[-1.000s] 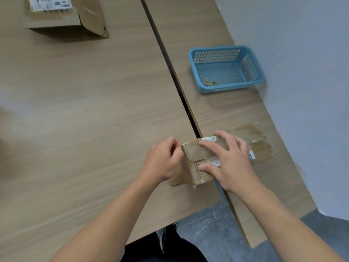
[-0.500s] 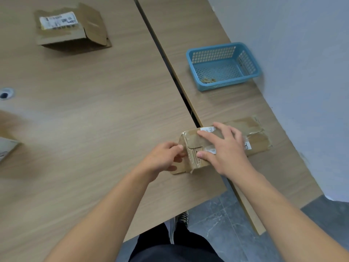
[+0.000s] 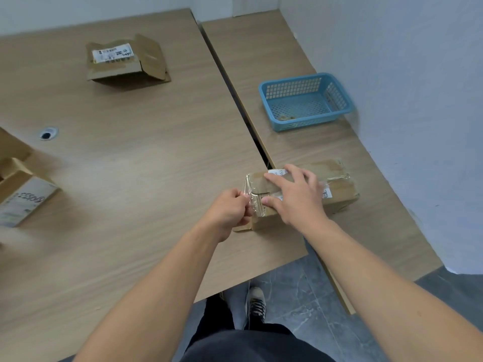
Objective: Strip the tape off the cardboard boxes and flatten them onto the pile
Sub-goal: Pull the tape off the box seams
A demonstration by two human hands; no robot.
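A small taped cardboard box lies across the gap between two wooden tables, near their front edges. My right hand presses flat on its top, fingers spread, thumb against the near end. My left hand pinches a strip of clear tape at the box's left end, where the tape is lifted away from the cardboard. A white label on the box shows partly under my right hand.
An opened cardboard box with a label sits at the back of the left table. Another open box is at the left edge. A blue plastic basket stands on the right table, close to the wall.
My left hand has closed on the tape at the box's left end and pulled it slightly away. My right hand stays on the box. The camera has tilted up.
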